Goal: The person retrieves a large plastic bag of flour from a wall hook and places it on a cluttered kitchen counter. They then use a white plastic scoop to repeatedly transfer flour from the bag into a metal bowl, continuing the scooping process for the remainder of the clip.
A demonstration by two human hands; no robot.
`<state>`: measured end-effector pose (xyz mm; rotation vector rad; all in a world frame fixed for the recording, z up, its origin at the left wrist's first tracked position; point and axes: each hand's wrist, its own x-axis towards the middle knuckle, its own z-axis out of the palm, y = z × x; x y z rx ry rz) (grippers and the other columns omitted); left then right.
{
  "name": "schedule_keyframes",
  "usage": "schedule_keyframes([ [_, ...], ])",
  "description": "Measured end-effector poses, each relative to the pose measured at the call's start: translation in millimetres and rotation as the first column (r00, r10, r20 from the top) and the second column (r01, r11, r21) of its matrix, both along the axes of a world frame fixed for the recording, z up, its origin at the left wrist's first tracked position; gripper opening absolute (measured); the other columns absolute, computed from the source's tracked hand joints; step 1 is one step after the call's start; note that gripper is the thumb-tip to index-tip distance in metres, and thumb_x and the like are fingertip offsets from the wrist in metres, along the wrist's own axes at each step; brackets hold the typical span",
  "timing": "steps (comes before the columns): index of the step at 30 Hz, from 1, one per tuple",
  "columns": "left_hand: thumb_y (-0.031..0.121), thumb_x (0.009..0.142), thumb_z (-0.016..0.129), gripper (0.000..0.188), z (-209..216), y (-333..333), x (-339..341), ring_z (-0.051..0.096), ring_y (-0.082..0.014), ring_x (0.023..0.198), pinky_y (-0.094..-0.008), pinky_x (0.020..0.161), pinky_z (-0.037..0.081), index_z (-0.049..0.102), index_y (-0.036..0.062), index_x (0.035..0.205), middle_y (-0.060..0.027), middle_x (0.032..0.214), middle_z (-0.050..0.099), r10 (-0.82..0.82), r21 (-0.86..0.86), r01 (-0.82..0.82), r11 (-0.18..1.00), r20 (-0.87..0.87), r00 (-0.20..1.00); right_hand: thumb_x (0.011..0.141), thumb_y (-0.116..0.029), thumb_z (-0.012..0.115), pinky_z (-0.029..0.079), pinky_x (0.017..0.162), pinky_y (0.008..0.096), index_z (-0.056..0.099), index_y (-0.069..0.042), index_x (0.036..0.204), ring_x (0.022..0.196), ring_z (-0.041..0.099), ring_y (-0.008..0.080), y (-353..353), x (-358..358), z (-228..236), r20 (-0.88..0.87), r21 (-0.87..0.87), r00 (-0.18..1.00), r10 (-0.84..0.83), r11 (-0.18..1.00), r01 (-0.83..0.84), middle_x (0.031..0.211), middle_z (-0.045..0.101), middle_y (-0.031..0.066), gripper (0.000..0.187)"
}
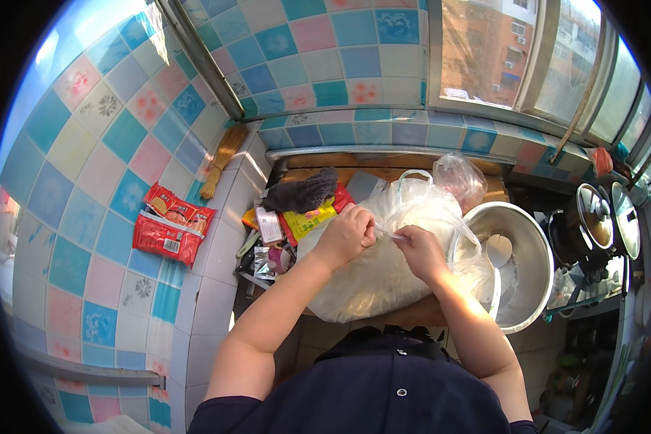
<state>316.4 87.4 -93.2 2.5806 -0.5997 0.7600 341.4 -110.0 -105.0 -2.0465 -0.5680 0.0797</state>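
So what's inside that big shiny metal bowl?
A white spoon lies in the metal bowl, with a little pale stuff at the bottom. The plastic bag and the right hand cover the bowl's left side, so that part can't be seen.

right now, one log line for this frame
left hand: pinching bag | right hand: pinching bag | bowl: right of bag, spoon inside

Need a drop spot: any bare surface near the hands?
Little. Bare tiled ledge between red packets and packet pile. Metal basin holds only a ladle. Board is covered by plastic bag under left hand and right hand.
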Motion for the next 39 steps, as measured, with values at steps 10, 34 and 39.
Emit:
schedule_keyframes([
  [10,0.012,0.076,0.064,0.009,24.3,-16.9,-18.9,0.057,-0.0215,0.079,-0.0327,0.063,0.051,0.061,0.0094,0.084,-0.0020,0.083,0.059,-0.056,0.039,0.057,0.998,-0.029,0.998,0.084,-0.014,0.064,0.047,0.068,0.0327,0.067,-0.001,0.094,0.073,0.062,0.0234,2.4,-4.0,2.8,-0.016,-0.006,1.000,-0.016,1.000,0.016,0.081,0.066,0.0147,0.017],
  [34,0.011,0.079,0.062,0.015,-2.2,-15.0,-10.3,0.060,-0.0251,0.077,-0.0359,0.061,0.050,0.054,0.0071,0.091,-0.0075,0.082,0.058,0.025,0.096,-0.020,0.995,-0.056,0.998,0.085,-0.013,0.064,0.047,0.065,0.0304,0.067,0.000,0.096,0.069,0.060,0.0181,4.3,-1.6,-13.9,-0.039,0.092,0.999,-0.022,0.995,0.026,0.083,0.067,0.0111,0.017],
  [39,0.012,0.081,0.064,0.023,15.7,-14.1,-19.2,0.059,-0.0269,0.084,-0.0369,0.066,0.049,0.058,0.0089,0.103,-0.0067,0.092,0.056,0.067,-0.167,-0.086,0.982,-0.113,0.991,0.086,-0.012,0.063,0.046,0.066,0.0258,0.065,0.000,0.103,0.073,0.059,0.0104,1.2,-1.8,-13.7,-0.375,0.199,0.927,0.020,0.978,0.060,0.083,0.067,0.0045,0.021],
])
